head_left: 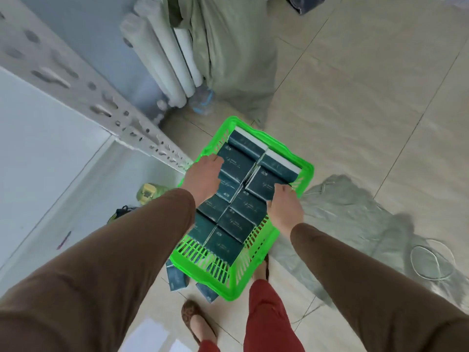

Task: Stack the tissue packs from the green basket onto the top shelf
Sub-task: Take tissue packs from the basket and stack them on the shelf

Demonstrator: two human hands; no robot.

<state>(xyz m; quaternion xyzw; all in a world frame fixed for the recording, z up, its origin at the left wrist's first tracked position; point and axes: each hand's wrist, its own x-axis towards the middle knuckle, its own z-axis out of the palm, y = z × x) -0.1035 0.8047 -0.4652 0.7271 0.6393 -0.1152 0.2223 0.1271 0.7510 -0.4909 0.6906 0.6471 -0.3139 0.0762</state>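
The green basket (pixel 264 246) on the tiled floor (pixel 355 97) holds two rows of dark teal tissue packs (pixel 243 204) (two more lie under its near end). My left hand (pixel 203 177) and right hand (pixel 285 207) reach in, fingers curling over packs at either side.

Both hands low, left hand (pixel 204 177) and right hand (pixel 285 207) fingers curled down
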